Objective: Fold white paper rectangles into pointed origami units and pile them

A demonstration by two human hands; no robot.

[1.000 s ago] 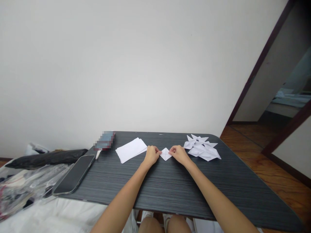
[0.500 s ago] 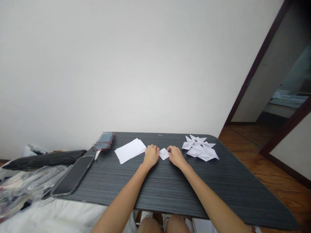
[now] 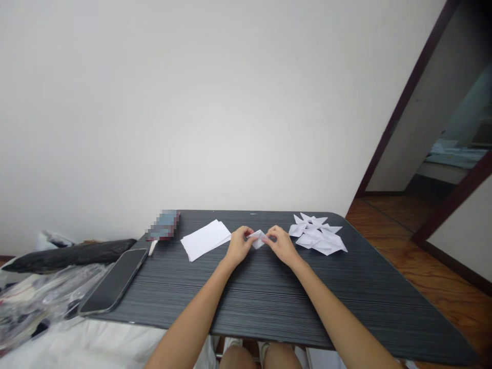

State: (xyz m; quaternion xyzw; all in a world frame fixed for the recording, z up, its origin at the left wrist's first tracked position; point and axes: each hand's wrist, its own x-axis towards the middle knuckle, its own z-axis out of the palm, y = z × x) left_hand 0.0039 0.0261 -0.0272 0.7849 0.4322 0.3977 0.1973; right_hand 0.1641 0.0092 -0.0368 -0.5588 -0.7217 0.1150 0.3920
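Observation:
A small folded white paper piece (image 3: 258, 239) is pinched between both my hands, lifted a little above the dark table (image 3: 269, 297). My left hand (image 3: 238, 246) grips its left side with closed fingers. My right hand (image 3: 282, 245) grips its right side the same way. To the left lies a stack of flat white sheets (image 3: 205, 239). A pile of several folded white paper shapes (image 3: 318, 234) lies just right of my right hand.
A black phone (image 3: 110, 282) lies face up at the table's left edge, beside a small blurred red-and-blue item (image 3: 163, 225). A long black object (image 3: 67, 254) and clear plastic bags (image 3: 34, 302) sit off the left. A doorway opens at the right over wooden floor (image 3: 434, 256).
The folded piece lay flat on the table with my fingertips at its two corners; now both hands have closed on it and raised it slightly, partly folding it.

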